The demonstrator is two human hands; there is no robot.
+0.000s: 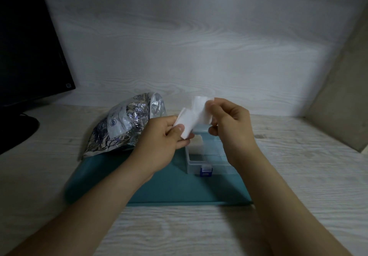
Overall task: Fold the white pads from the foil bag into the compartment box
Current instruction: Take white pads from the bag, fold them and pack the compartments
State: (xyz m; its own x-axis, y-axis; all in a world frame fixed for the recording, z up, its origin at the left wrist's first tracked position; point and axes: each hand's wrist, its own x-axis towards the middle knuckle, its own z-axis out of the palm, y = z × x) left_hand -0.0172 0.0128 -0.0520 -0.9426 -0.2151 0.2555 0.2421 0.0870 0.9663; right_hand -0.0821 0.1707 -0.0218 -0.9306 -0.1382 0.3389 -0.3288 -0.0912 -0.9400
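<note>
Two ends of one white pad (196, 114) are pinched, lower by the left hand (165, 138), upper by the right hand (229, 122), above the compartment box (194, 165); align edges before creasing.

Thin white soft pad (196, 114) is up in the air above the box and bent across the middle. The left hand (163, 138) pinches its lower-left end and the right hand (231, 124) pinches its upper-right end. Crinkled silver foil bag (123, 124) with dark print lies slumped on its side just left of the box, opened end at the upper right. Clear plastic compartment box (199, 161) sits flat, blue latch (206, 171) facing the person, with one folded white pad (196, 141) in its back-left compartment.
</note>
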